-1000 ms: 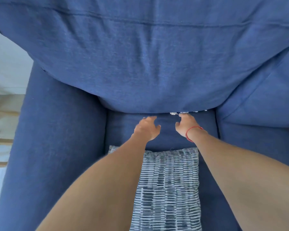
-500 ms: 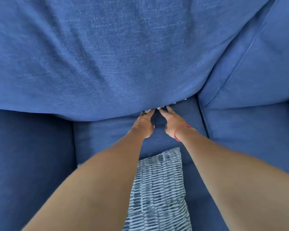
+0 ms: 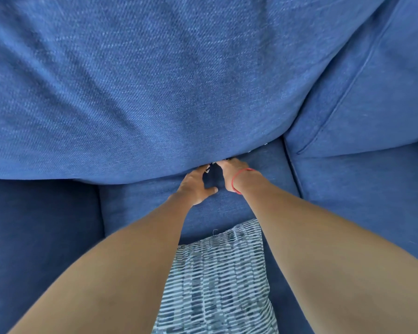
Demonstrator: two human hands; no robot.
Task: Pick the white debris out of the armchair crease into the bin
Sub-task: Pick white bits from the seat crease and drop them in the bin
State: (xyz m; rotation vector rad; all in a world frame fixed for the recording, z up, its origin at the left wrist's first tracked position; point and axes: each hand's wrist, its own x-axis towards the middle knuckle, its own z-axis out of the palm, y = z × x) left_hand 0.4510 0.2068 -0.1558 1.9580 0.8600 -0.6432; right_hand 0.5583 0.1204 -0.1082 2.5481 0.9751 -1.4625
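Observation:
Both my hands reach into the crease where the blue back cushion (image 3: 179, 92) meets the seat cushion (image 3: 135, 203) of the armchair. My left hand (image 3: 196, 185) rests on the seat with its fingertips tucked under the back cushion and its thumb spread out. My right hand (image 3: 231, 171), with a red band at the wrist, has its fingertips pushed into the same crease. Small white debris (image 3: 250, 150) shows along the crease to the right of my right hand; a speck (image 3: 214, 163) sits between my fingertips. Whether either hand pinches any debris is hidden. No bin is in view.
A striped grey-and-white throw pillow (image 3: 217, 280) lies on the seat between my forearms. The armchair's left arm (image 3: 39, 237) and right arm (image 3: 360, 177) close in the seat on both sides.
My view has moved closer to the back cushion. Both hands have slid forward until their fingertips are in the crease, and they have drawn nearer to each other.

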